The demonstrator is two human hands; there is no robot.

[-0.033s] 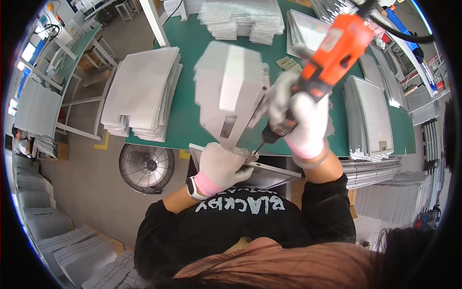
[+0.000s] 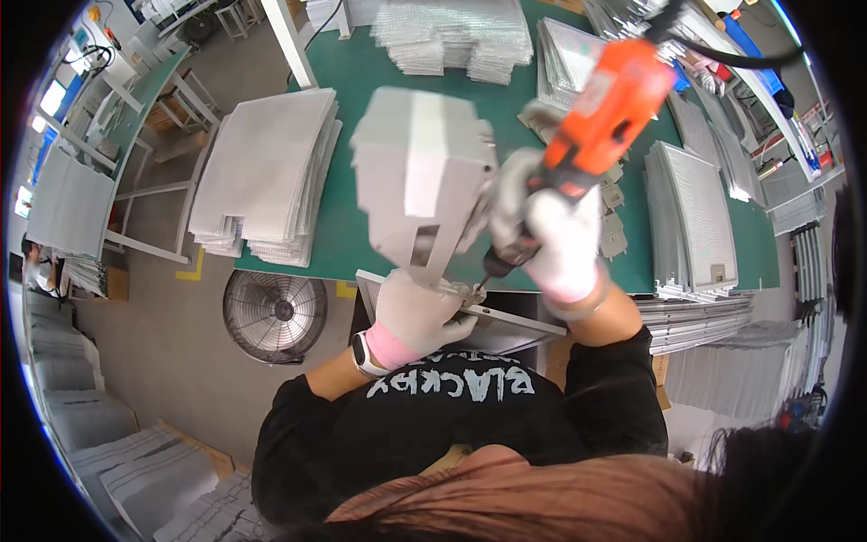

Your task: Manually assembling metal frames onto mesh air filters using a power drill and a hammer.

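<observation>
My right hand (image 2: 562,235), in a white glove with a pink cuff, is wrapped round an orange-and-black power tool (image 2: 607,113), blurred by motion. The tool tilts, and its thin tip points down at the edge of a metal-framed mesh panel (image 2: 515,332). My left hand (image 2: 417,316), gloved too, grips the panel's upper edge beside a small metal piece (image 2: 473,294) at the tip. The panel leans between my body and the table edge. A grey faceted machine housing (image 2: 420,172) stands just above my left hand and hides part of the table.
On the green table (image 2: 348,190) lie a stack of mesh sheets (image 2: 266,167) at left, more sheets (image 2: 452,36) at the far side and framed panels (image 2: 691,217) at right. Small flat pieces (image 2: 612,217) lie behind my right hand. A floor fan (image 2: 275,312) stands below the table's left edge.
My right hand and the power tool have shifted slightly left and down. The grey housing appears a little farther left and lower. My left hand and the panel stay nearly in place.
</observation>
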